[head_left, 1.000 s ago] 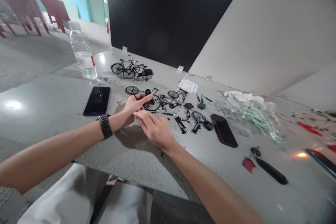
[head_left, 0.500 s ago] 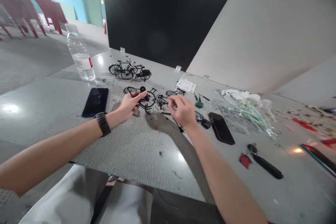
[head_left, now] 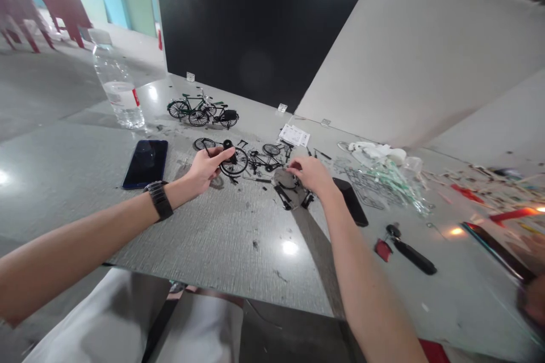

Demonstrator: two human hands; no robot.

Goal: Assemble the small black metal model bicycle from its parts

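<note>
Black model bicycle wheel pinched in left hand's grip.

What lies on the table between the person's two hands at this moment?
Head view: between the left hand and the right hand lies a partly built black model bicycle, its front wheel beside the left fingers, with small loose black parts nearer the right hand.

Your right hand has left your left hand, where the two met a second ago, and now reaches farther right, resting over the loose black parts beside the dark phone. Your left hand no longer has the right one against it. Your head has turned rightward, so the bottle and blue phone sit farther left in view.
</note>
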